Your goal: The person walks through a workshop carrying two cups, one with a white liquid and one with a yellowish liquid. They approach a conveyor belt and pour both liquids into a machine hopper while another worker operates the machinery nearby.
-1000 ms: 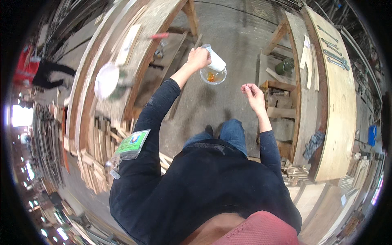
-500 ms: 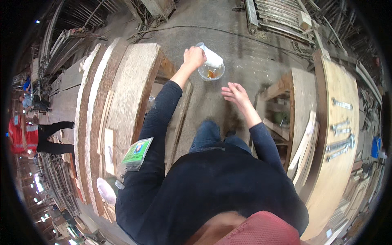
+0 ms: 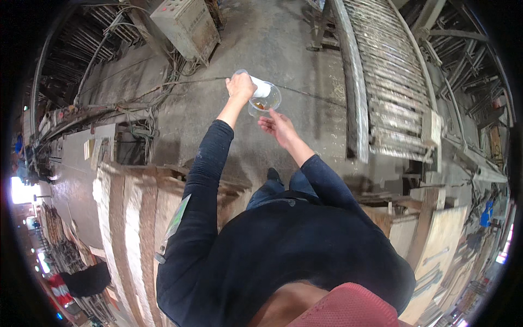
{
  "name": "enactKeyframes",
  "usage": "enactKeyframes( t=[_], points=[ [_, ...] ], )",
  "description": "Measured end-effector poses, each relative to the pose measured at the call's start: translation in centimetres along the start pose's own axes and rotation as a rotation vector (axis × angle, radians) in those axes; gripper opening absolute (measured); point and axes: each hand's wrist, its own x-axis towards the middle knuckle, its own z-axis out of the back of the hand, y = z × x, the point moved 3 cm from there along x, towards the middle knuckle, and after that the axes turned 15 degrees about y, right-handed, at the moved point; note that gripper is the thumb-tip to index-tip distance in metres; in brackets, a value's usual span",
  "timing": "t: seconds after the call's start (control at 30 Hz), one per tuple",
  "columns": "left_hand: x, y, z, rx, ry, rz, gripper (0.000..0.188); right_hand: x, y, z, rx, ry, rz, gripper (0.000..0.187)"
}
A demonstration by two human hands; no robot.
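My left hand (image 3: 240, 87) is closed around a clear plastic cup (image 3: 273, 98) with a white part along its side. The cup is tilted, its round, wide end toward me, and a little orange-brown matter shows inside. Whether the white part is a label or a separate thing, I cannot tell. My right hand (image 3: 282, 129) has its fingers apart just below the cup's rim. The thumb is close to the rim; contact is unclear. Another clear edge shows between the right fingers and the cup.
Thick wooden stacks (image 3: 131, 218) stand on my left. A long roller conveyor (image 3: 389, 82) lies ahead right, and a grey control cabinet (image 3: 182, 24) ahead left. A cable (image 3: 201, 80) crosses the concrete floor. Wrenches (image 3: 430, 278) lie on a pale board (image 3: 444, 245) at right.
I have moved forward past the wooden stacks, with the conveyor and cabinet now nearer. My right hand has come up close to the cup's rim. My left hand still holds the cup.
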Motion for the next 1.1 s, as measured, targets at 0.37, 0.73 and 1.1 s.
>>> enactKeyframes(
  t=[0.37,0.73,1.1],
  points=[
    [35.8,1.6,8.3,-0.051,-0.103,0.043,0.017,36.6,18.9,3.9,0.053,0.011,0.129,0.022],
    [74.3,-0.9,20.4,-0.196,-0.056,-0.05,0.027,68.2,45.3,6.3,-0.118,-0.112,0.315,0.022],
    [113.0,-3.4,26.9,0.052,-0.109,-0.451,0.01,90.3,73.3,18.4,-0.243,-0.457,0.554,0.014]
  ],
)
